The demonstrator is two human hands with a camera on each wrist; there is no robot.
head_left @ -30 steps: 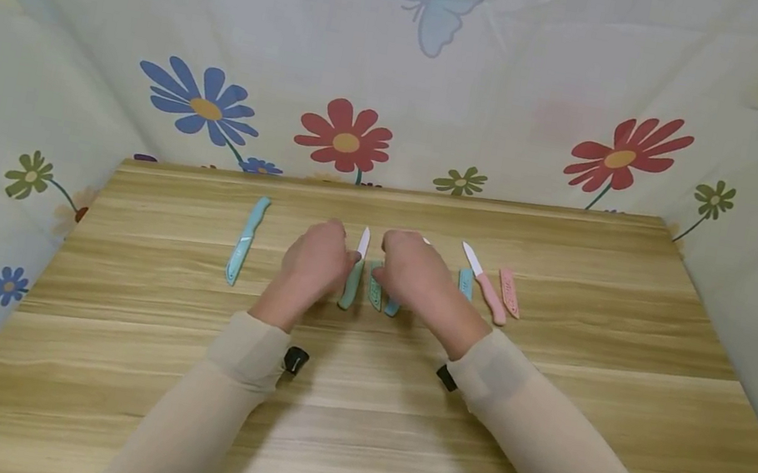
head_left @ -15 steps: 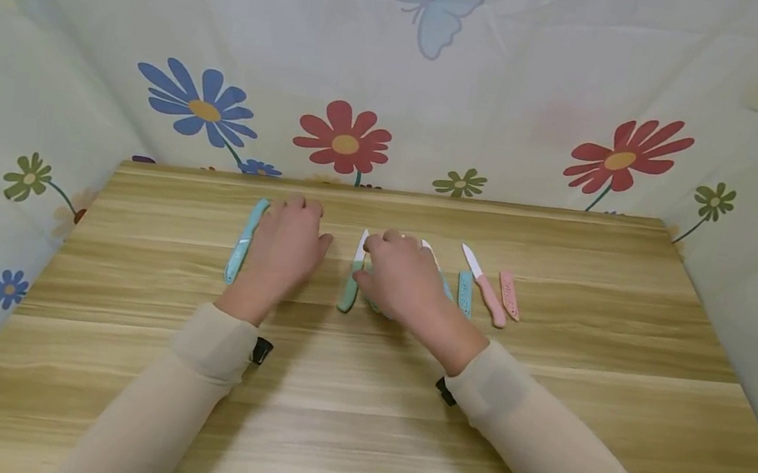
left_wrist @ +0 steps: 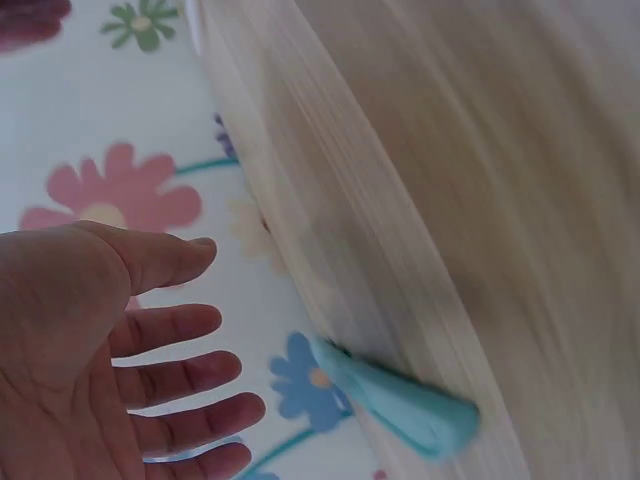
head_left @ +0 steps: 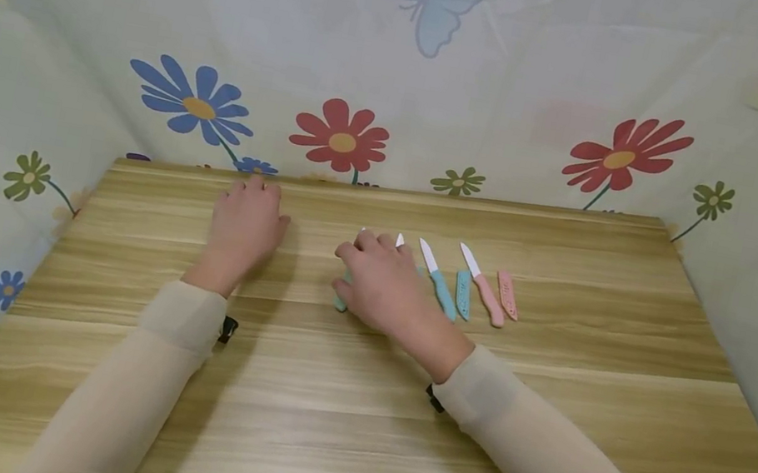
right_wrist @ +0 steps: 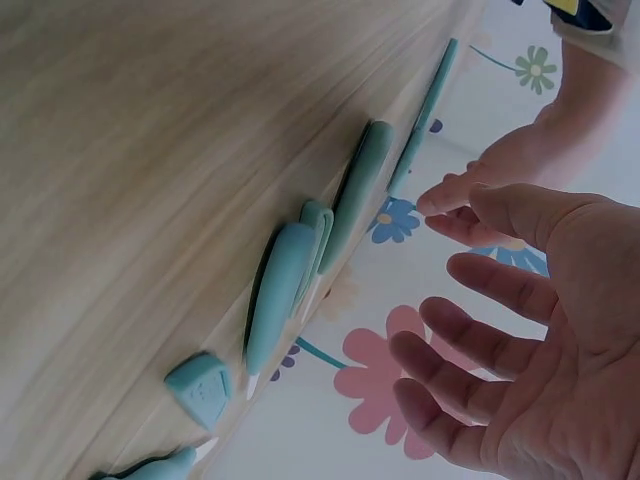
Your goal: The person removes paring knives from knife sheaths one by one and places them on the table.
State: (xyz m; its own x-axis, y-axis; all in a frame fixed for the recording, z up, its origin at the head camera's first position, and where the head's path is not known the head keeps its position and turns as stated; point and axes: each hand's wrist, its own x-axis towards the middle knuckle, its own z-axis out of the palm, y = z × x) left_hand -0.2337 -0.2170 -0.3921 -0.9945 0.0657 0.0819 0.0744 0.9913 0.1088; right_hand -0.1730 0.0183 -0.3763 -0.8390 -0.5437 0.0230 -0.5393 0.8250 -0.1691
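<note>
My left hand (head_left: pixel 245 230) hovers at the table's left, over the spot of a teal sheathed knife that it hides in the head view. The left wrist view shows that knife (left_wrist: pixel 400 400) apart from the loosely spread fingers (left_wrist: pixel 190 375). My right hand (head_left: pixel 382 283) holds nothing and hangs above a green knife (right_wrist: pixel 358 195), a green sheath (right_wrist: pixel 318 225) and a blue knife (right_wrist: pixel 278 295), mostly covering them in the head view. To its right lie another blue knife (head_left: pixel 441 290) and a blue sheath (head_left: pixel 463 295). White blades are bare and point away.
A pink knife (head_left: pixel 489 294) and a pink sheath (head_left: pixel 508 296) lie at the right end of the row. The wooden table (head_left: pixel 315 428) ends at the back against a flowered curtain (head_left: pixel 520 126), which also hangs at both sides.
My left hand has swung left from beside the green knife to over the sheathed knife. My right hand has shifted slightly left, uncovering a blue knife and covering more of the green one.
</note>
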